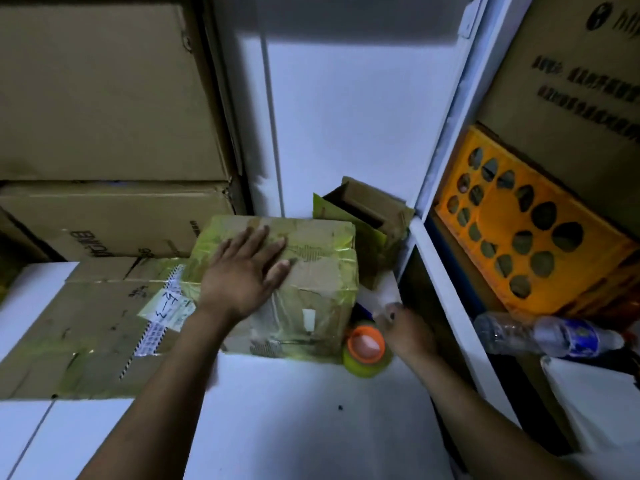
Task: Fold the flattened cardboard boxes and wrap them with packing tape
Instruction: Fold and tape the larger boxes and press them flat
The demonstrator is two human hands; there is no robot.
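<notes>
Folded box (311,271), banded over most faces in yellowish tape, directly under the left hand (242,275). Stands on the white floor (294,417). Palm laid flat on the top face, fingers straight and spread wide, pressing down rather than clasping.

Looks light and hollow, probably empty. Stiff along edges and corners, softer in the middle of each panel, likely to dent there under a hard push. Slick on the taped parts, so better taken by two opposite sides near the corners, or pinned from above as here.

Just right of that hand, at the box's near corner, a tape roll (367,349) with an orange core, lying on the floor. Right hand (405,330) touching or just beside the roll on its far side. Blurred, so cannot tell whether curled round anything or loose.

Left of the pressing hand, touching the box, a flattened box (86,327) with labels and striped tape, flat on the floor. Beyond the fingertips, a small open box (367,216) against a white door (346,105). Further left, stacked cartons (104,98). Past the right hand, a tilted orange crate (491,216) and a water bottle (540,336) lying on its side.
</notes>
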